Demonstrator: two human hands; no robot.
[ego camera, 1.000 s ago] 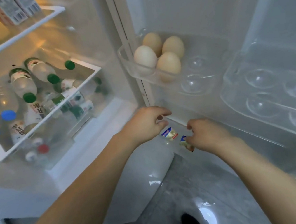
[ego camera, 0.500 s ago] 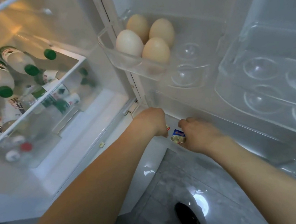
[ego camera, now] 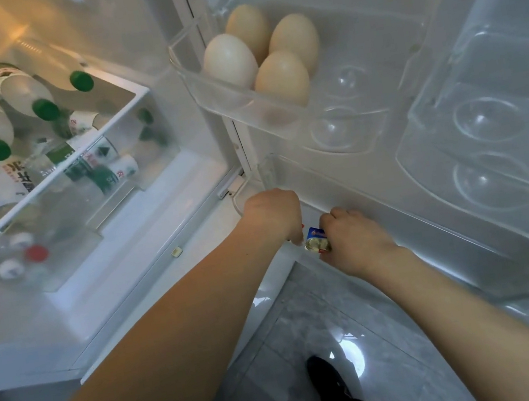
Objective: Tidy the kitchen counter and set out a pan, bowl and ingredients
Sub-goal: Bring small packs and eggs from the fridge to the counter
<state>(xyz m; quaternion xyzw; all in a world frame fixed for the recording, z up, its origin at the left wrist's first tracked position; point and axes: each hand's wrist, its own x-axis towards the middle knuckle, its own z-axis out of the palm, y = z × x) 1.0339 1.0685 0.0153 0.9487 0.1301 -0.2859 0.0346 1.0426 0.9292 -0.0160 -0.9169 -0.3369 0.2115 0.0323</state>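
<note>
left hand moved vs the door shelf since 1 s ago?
Yes. The left hand has dropped deeper into the lower door shelf and closed toward the right hand, which holds a small packet.

open fridge [ego camera: 141, 219], grey marble floor [ego camera: 310, 324]

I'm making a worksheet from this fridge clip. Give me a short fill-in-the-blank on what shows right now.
1. The clear plastic door tray holds ____ eggs.
2. The small blue-topped foil packet is pinched by the ____ hand.
3. The clear bottles lying on the white fridge shelf mostly have ____ caps.
4. The left hand reaches into the door's ____ shelf.

Missing words: four; right; green; bottom
</note>
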